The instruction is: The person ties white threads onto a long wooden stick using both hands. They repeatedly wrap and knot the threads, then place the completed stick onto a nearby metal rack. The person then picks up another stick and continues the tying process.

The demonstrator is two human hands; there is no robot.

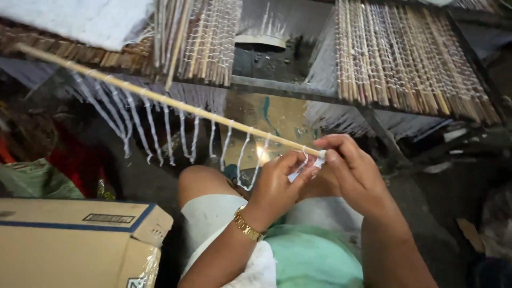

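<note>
**Over the lap: tying white strands on a thin stick**

Above my knees, I am pinching the near end of the long stick (pixel 165 100) with my right hand (pixel 349 173), fingers closing on it, while my left hand (pixel 277 184) is gripping a white strand (pixel 298 168) beside it. I am judging the stick light, stiff, likely snappable; the hanging strands (pixel 144 128) soft and limp. Holding near the knot seems safest.

Both forearms enter from 6 o'clock and converge at frame centre, hands touching. Left hand (pixel 277 184) sits palm-away, fingers curled, thumb and forefinger pinched together toward 2 o'clock, gold watch band on its wrist. Right hand (pixel 349 170) arches over from 4 o'clock, wrist bent, fingertips (pixel 326 155) pinched shut, pointing toward 9 o'clock.
</note>
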